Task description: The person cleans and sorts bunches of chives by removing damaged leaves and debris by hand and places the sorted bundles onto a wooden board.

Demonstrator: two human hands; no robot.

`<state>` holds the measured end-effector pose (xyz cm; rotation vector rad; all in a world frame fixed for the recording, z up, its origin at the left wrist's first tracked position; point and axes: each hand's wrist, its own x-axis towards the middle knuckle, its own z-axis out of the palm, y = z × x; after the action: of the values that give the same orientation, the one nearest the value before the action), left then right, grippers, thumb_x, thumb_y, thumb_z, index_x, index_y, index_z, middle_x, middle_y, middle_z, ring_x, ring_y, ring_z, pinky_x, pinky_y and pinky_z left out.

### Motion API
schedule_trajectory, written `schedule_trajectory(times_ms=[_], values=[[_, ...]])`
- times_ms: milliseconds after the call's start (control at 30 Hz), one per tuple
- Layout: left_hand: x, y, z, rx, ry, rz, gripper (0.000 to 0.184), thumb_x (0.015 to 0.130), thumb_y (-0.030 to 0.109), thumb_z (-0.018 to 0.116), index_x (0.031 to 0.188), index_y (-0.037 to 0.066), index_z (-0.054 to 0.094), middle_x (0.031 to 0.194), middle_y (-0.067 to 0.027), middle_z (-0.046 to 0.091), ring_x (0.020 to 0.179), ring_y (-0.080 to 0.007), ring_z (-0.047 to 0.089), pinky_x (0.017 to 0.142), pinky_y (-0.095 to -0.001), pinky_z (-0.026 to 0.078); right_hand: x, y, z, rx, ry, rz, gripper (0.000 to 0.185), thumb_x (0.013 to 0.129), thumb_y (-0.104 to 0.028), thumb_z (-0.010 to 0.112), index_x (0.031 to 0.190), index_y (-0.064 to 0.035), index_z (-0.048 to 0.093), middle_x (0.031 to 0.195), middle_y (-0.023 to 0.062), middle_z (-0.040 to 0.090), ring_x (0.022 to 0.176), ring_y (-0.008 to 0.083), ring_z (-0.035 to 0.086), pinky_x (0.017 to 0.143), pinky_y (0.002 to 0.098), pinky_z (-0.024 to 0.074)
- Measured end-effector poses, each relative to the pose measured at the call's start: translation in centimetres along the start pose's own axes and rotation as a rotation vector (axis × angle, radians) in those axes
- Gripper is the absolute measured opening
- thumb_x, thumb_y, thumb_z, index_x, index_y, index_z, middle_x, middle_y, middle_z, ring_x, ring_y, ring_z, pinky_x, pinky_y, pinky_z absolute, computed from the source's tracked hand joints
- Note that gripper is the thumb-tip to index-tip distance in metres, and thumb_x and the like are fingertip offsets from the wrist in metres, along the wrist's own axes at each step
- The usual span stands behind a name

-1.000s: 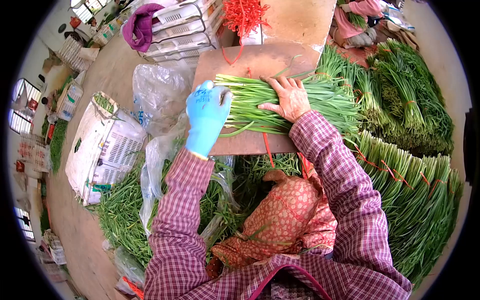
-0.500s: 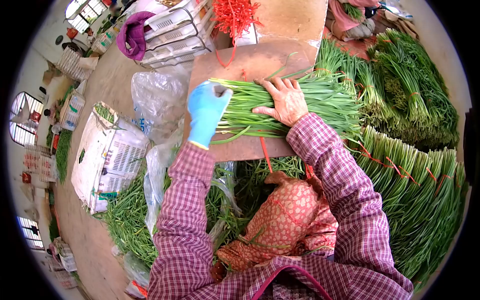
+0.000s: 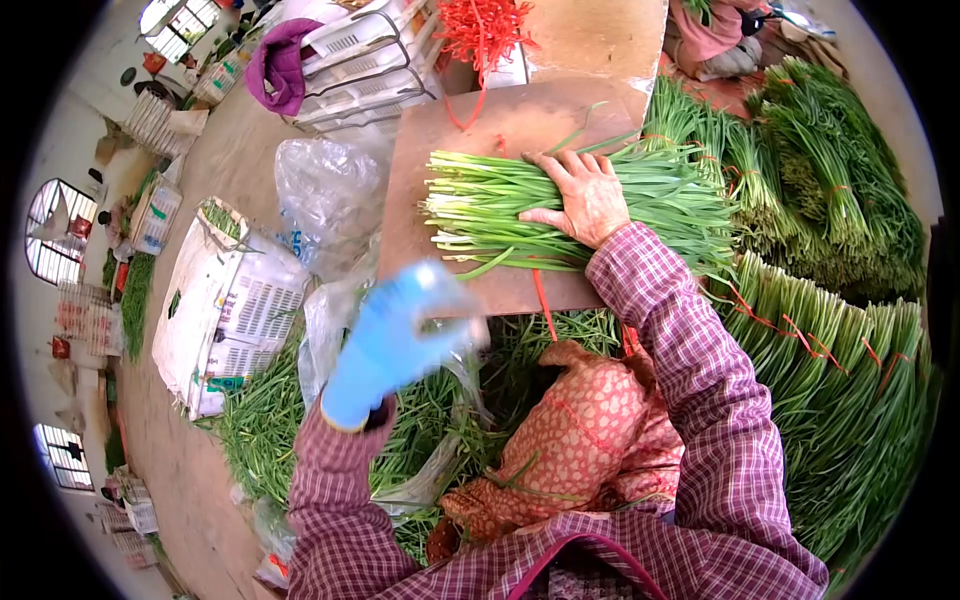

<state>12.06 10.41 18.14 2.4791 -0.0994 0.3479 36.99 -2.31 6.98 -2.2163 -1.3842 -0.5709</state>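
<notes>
A bunch of long green garlic chives [image 3: 480,205] lies across a brown board [image 3: 420,125], its pale cut ends toward the left. My right hand [image 3: 580,195], bare, rests flat on top of the bunch with its fingers spread. Below the board's left front edge is my left hand [image 3: 400,335] in a blue glove, away from the chives and smeared by motion. A gap shows between its thumb and fingers, and I see nothing held there. One red tie [image 3: 545,300] hangs over the board's front edge.
Tied chive bundles [image 3: 830,370] stand in rows on the right, with more bundles [image 3: 830,150] behind. A bunch of red ties [image 3: 485,30] hangs beyond the board. Left are clear plastic bags [image 3: 325,190], a white crate [image 3: 265,290] and loose greens [image 3: 260,420]. Patterned red cloth [image 3: 580,420] covers my lap.
My left hand has left the chives' cut ends and moved down toward me, below the board's edge. My right hand stays on the bunch. The whole view has shifted slightly.
</notes>
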Motion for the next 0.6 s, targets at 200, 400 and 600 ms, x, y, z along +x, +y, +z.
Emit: schedule_trajectory(times_ms=[200, 400, 600], values=[[6.9, -9.1, 2.0, 0.449, 0.446, -0.252, 0.018, 0.077, 0.029, 0.07, 0.083, 0.013, 0.072, 0.086, -0.0068, 0.06, 0.087, -0.0264, 0.058, 0.08, -0.0396, 0.046, 0.0, -0.3, -0.6, -0.021, -0.021, 0.011, 0.076, 0.073, -0.07, 0.057, 0.13, -0.0199, 0.052, 0.111, 0.0087, 0.058, 0.102, 0.0288, 0.054, 0.092, 0.0447, 0.038], [9.0, -11.7, 4.9, 0.348, 0.489, -0.606, 0.041, 0.075, 0.046, 0.071, 0.094, 0.01, 0.073, 0.105, -0.014, 0.057, 0.104, -0.0304, 0.053, 0.089, -0.0419, 0.044, 0.0, -0.5, -0.7, -0.007, -0.023, 0.019, 0.076, 0.073, -0.067, 0.059, 0.13, -0.0171, 0.052, 0.11, 0.01, 0.058, 0.1, 0.03, 0.054, 0.092, 0.0442, 0.0383], [9.9, -13.9, 6.2, 0.127, 0.598, -0.59, 0.032, 0.074, 0.024, 0.078, 0.088, -0.003, 0.071, 0.093, -0.0111, 0.068, 0.084, -0.0185, 0.063, 0.074, -0.0307, 0.049, -0.1, -0.7, -0.7, -0.005, 0.003, 0.011, 0.076, 0.073, -0.066, 0.059, 0.13, -0.0163, 0.052, 0.109, 0.0103, 0.058, 0.1, 0.0298, 0.054, 0.092, 0.0444, 0.0382]])
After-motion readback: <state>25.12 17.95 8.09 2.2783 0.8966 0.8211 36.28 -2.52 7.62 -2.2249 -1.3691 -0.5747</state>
